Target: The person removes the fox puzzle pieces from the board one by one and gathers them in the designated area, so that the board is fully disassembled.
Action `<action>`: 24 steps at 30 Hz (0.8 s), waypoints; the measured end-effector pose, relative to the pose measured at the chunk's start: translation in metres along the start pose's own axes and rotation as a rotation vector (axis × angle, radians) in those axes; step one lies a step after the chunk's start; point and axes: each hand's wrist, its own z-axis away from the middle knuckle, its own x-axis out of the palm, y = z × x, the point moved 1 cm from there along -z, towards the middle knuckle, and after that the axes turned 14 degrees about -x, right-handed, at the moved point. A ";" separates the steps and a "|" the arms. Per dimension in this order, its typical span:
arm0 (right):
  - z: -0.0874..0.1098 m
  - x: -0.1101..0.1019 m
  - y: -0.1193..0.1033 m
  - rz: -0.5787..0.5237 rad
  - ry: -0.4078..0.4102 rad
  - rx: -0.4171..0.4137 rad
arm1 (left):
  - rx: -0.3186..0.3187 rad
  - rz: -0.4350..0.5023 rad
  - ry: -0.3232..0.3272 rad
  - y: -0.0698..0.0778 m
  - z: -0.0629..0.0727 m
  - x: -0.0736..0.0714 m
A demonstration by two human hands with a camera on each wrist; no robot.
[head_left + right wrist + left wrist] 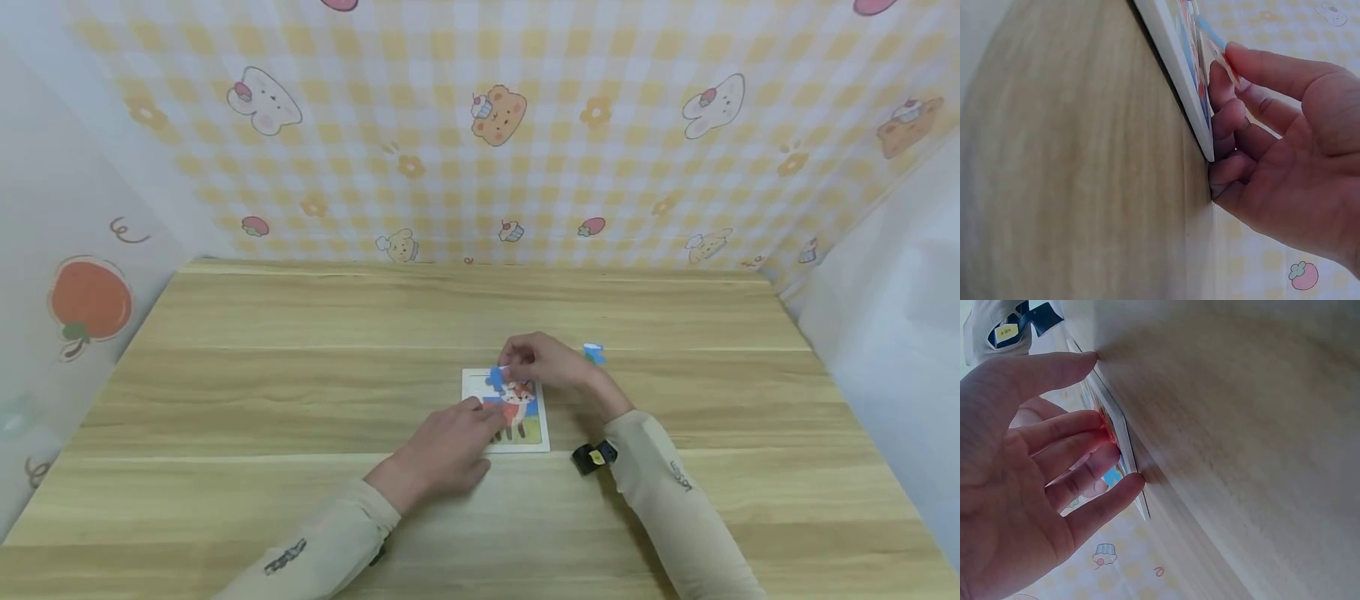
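A small square jigsaw puzzle board (pixel 534 448) with a white border lies on the table. Its picture shows a fox-like animal over blue and green, and a pale patch shows at its upper left. My right hand (pixel 553 363) pinches a blue-edged puzzle piece (pixel 495 380) between thumb and forefinger, tilted above the board's upper part. In the right wrist view that piece (pixel 1215 45) stands off the board, while the lower fingers curl near a corner. My left hand (pixel 450 446) rests its extended fingers on the board's left and lower side; the thumb (pixel 1063 367) is spread apart.
Beyond my right hand, a loose blue and green puzzle piece (pixel 593 353) lies on the wooden table (pixel 337 333). A black wrist camera (pixel 595 457) hangs at my right sleeve. Behind the table rises a yellow-checked wall covering (pixel 442 183) with cartoon prints.
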 end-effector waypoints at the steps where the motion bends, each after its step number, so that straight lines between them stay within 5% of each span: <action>1: 0.000 0.000 0.000 0.011 0.009 0.003 | -0.001 0.001 0.002 0.000 0.000 0.000; 12: 0.010 -0.009 0.006 0.051 0.164 0.040 | -0.004 0.020 -0.005 -0.001 0.000 -0.001; 24: 0.061 -0.059 0.012 -0.132 0.389 0.180 | -0.051 0.054 -0.035 0.000 0.000 -0.002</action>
